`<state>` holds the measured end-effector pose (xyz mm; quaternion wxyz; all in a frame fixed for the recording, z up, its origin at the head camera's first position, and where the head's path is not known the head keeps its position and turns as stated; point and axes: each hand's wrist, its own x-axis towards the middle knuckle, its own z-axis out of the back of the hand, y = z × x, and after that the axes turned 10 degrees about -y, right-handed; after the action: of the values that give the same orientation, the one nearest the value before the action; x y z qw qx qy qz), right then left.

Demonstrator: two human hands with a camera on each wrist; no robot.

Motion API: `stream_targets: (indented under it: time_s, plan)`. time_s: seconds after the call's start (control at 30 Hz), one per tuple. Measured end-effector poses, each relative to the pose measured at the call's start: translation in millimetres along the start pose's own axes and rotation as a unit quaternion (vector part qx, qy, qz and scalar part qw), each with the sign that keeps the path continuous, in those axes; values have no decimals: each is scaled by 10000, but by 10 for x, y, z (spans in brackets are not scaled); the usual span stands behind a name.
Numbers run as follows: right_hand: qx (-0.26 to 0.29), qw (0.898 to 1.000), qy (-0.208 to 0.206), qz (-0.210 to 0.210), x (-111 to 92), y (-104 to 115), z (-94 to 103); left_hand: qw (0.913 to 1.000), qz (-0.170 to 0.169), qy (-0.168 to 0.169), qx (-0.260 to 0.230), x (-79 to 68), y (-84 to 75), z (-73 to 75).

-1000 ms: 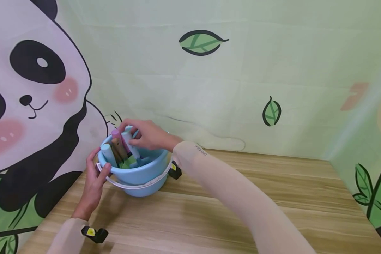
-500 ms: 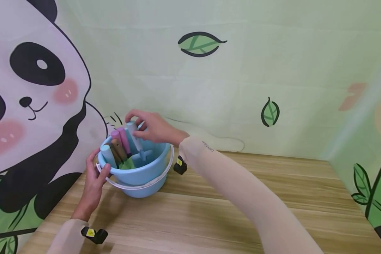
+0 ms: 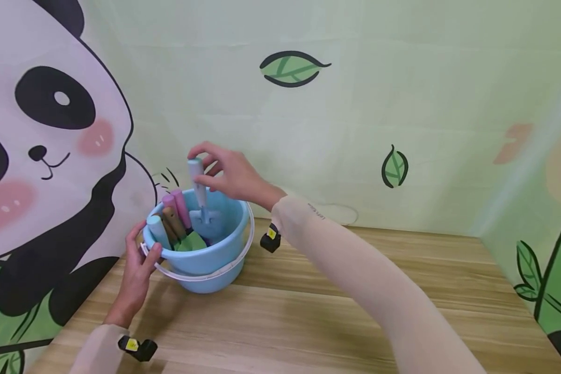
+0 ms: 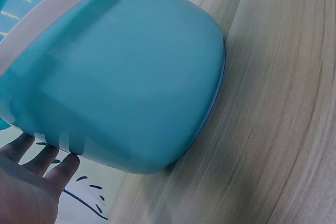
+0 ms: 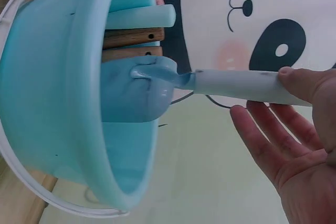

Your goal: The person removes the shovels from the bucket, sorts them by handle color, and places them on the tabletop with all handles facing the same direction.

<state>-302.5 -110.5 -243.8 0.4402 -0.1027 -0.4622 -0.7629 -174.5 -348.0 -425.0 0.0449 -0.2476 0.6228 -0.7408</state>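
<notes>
A light blue bucket (image 3: 205, 259) stands at the back left of the table. My left hand (image 3: 139, 270) rests against its left side, thumb at the rim; straight fingers (image 4: 62, 171) touch the outer wall in the left wrist view. My right hand (image 3: 236, 174) pinches the handle end of a blue trowel (image 3: 200, 182). In the right wrist view, the trowel's blade (image 5: 139, 90) is partly inside the bucket's mouth. Beside it stand pink handles (image 3: 179, 205), brown wooden handles (image 3: 172, 223), another light blue handle (image 3: 159, 231) and a green blade (image 3: 191, 242).
The bucket's white carrying handle (image 3: 215, 274) hangs down across its front. The wood-grain table (image 3: 280, 322) reaches to a green printed backdrop (image 3: 355, 93) with a panda (image 3: 42, 208) at left. Black wrist cameras sit on both sleeves.
My right hand has drawn the blue trowel upward, so more of its handle and blade shows above the other tools. The left hand and bucket have hardly moved.
</notes>
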Motion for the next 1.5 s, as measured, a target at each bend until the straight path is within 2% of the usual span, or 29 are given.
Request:
stream_targets:
  time_s: [0.2, 0.53, 0.8, 1.07, 1.37, 1.5]
  plan:
    - [80, 9983, -527, 255, 6, 56, 114, 10000, 10, 7, 23, -11, -3, 2]
    - [284, 9904, -1109, 775, -17, 65, 368, 10000, -57, 0, 26, -7, -14, -12]
    - [654, 9877, -1348, 455, -110, 40, 627, 10000, 3, 27, 18, 9, -3, -9]
    - [270, 9874, -1536, 280, -266, -100, 886, 9999, 87, 48, 118, 13, 10, 3]
    - [-3, 9838, -1770, -281, -606, -116, 1084, 9998, 140, 66, 141, 3, 0, 8]
    - [-20, 9820, -1870, -282, -716, -289, 1168, 9999, 114, 72, 86, -2, -2, 11]
